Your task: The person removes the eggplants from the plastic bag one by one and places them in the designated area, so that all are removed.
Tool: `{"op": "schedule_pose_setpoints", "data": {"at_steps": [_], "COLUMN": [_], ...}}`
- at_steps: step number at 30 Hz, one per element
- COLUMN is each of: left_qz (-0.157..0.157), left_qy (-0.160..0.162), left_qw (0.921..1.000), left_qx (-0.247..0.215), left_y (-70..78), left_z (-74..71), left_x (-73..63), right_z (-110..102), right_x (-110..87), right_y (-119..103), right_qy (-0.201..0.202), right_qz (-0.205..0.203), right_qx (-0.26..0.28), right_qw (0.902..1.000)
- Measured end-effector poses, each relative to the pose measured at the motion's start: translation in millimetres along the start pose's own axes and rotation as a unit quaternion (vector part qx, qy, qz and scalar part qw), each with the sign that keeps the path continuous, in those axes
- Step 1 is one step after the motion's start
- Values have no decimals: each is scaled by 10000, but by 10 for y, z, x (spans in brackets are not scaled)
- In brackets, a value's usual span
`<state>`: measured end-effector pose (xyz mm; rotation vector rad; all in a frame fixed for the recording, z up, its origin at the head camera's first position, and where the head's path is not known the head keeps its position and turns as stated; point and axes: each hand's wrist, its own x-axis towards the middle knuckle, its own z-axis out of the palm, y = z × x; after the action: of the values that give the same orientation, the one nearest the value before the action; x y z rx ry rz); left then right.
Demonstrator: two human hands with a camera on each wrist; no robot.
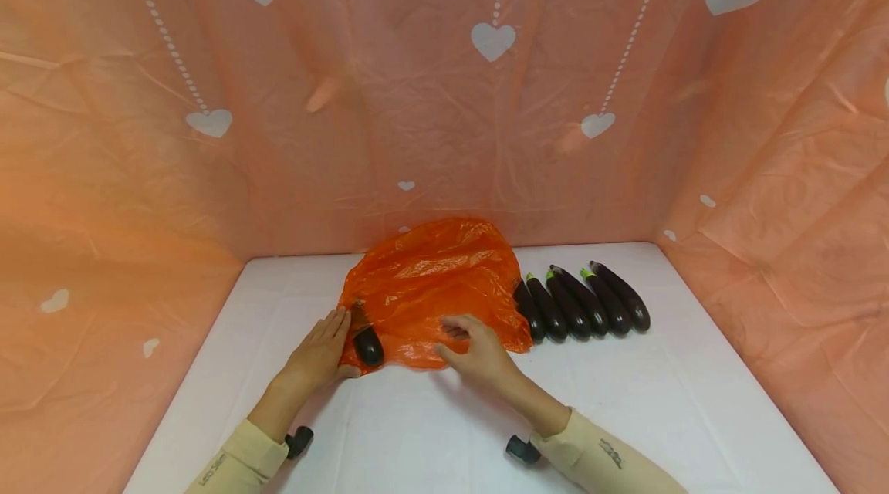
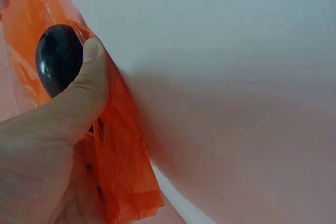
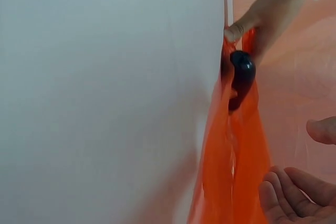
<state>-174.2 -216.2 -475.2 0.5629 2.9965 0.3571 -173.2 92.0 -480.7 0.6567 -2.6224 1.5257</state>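
Observation:
An orange plastic bag (image 1: 437, 289) lies spread on the white table. At its left end is a dark purple eggplant (image 1: 369, 347), its rounded end bare and the rest under the film. My left hand (image 1: 316, 355) rests along the bag's left edge, fingers straight beside the eggplant. In the left wrist view the thumb (image 2: 92, 69) presses the film next to the eggplant's rounded end. Over the bag's front part, my right hand (image 1: 479, 355) is held with thumb and fingers apart and nothing between them.
Several eggplants (image 1: 583, 309) lie side by side to the right of the bag, the leftmost partly covered by the bag's edge. Pinkish-orange sheets (image 1: 430, 131) with white hearts enclose the white table (image 1: 625, 417) at the back and sides.

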Motion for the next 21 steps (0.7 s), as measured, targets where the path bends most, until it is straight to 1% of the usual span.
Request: {"op": "schedule_pose_setpoints", "data": {"at_steps": [5,7,11,14,21], "left_qz": [-27,-33,-38,-32,-20], "left_qy": [-30,-31,-39,-38,-15], "left_qw": [10000,10000,10000,10000,10000], "left_qx": [-31,-50,-68,-2,31], "left_y": [2,6,14,12,8], "left_z": [2,1,-5,-8,-9], "left_x": [4,6,8,12,8], "right_z": [111,155,234,287,427], "right_x": [27,37,60,88,158], "right_y": [-40,-55,-89,-115,-133], "right_qy": [-233,-295,-403,-473,-526], "right_qz": [-99,-115,1,134,196], "right_qx": [104,44,29,74,283], "right_qw": [9996,9995,9992,9988,9980]}}
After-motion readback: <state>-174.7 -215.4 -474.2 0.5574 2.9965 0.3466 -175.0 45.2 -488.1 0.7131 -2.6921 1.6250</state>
